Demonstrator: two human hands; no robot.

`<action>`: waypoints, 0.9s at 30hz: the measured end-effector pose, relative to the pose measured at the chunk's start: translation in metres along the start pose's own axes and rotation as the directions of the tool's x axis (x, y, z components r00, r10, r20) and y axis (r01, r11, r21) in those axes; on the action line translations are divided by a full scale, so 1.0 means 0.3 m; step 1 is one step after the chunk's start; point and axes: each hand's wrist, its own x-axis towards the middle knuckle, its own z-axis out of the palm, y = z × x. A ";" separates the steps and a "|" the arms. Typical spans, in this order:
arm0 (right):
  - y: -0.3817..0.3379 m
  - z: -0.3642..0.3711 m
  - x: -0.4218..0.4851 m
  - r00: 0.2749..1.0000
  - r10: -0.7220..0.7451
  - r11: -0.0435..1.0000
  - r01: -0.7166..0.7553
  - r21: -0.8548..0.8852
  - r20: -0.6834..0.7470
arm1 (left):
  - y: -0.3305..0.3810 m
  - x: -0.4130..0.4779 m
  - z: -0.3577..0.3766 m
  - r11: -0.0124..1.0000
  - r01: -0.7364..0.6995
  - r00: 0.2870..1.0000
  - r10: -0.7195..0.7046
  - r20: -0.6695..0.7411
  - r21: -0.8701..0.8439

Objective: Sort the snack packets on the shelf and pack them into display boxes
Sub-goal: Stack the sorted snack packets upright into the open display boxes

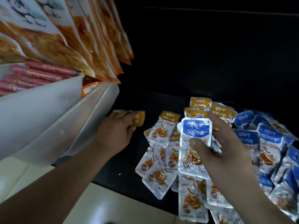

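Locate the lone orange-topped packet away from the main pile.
Head view, left of centre: the orange-topped packet is pinched in the left hand on the dark shelf, between the white panel and the orange-topped pile.

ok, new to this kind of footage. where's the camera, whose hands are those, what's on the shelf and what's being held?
There is no robot here. One wide-angle camera sits on a person's head and looks forward and down, so the two bare arms are the wearer's own. The left hand grips a single orange-topped packet beside the white shelf divider. The right hand holds a small stack with a blue-topped packet on top, thumb pressed on it. On the dark shelf lie two loose heaps of the same snack: the orange heap in the middle and the blue heap at the right. At the upper left, large orange pouches hang above red sausages.
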 end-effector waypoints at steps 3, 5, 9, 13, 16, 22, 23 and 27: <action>0.007 0.000 -0.004 1.000 0.000 1.000 0.000 0.000 0.006 | 0.021 -0.035 -0.019 1.000 0.002 0.986 0.003 -0.167 0.031; 0.006 -0.010 -0.002 1.000 0.008 1.000 -0.008 0.022 -0.004 | 0.055 -0.054 -0.048 0.990 0.016 0.948 -0.058 -0.312 -0.137; 0.004 -0.015 -0.006 1.000 0.001 1.000 -0.001 0.007 -0.019 | 0.218 -0.102 -0.148 0.509 0.201 0.923 -0.386 -0.013 -0.837; 0.008 -0.021 -0.015 1.000 -0.005 1.000 0.006 0.026 -0.031 | 0.299 -0.099 -0.112 0.312 0.337 0.901 -0.381 0.208 -0.888; 0.015 -0.031 -0.026 1.000 0.018 0.999 -0.017 0.036 -0.023 | 0.311 -0.062 -0.076 0.354 0.333 0.916 -0.343 0.211 -0.874; 0.023 -0.054 -0.020 0.999 0.044 0.997 -0.042 0.064 -0.030 | 0.290 -0.054 -0.025 0.499 0.346 0.913 -0.375 0.162 -0.794; 0.025 -0.058 -0.020 0.999 0.045 0.997 -0.043 0.066 -0.026 | 0.278 -0.058 -0.019 0.590 0.329 0.919 -0.378 0.109 -0.737; 0.020 -0.093 -0.036 0.998 0.059 0.997 -0.059 0.043 0.002 | 0.290 -0.083 -0.064 0.888 0.166 0.947 -0.265 -0.183 -0.429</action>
